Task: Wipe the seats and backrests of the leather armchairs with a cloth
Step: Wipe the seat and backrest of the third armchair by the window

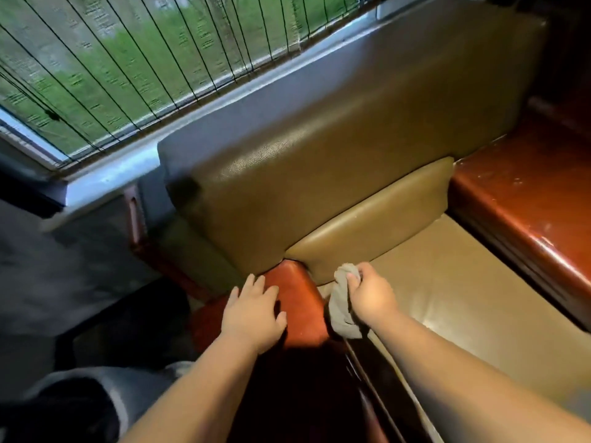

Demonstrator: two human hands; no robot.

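The right hand (pixel 371 297) has its fingers curled round a grey cloth (pixel 340 303), bunched in the fist with a loose tail hanging down at the near left corner of the seat (pixel 447 282), where the seat meets the lower backrest cushion (pixel 377 215). The left hand (pixel 256 310) lies spread, palm down, on the reddish wooden armrest (pixel 297 302) just left of the cloth, holding nothing (it looks like a brace for leaning in). The cloth appears soft, light and limp, so it will likely fold and drag unless gathered into a pad; gripping it by the bunched middle, as here, suits pressing it flat. The olive leather looks smooth and slightly glossy, probably slippery under the cloth. The tall backrest (pixel 335 148) rises at the far side, below a window blind (pixel 128 59).
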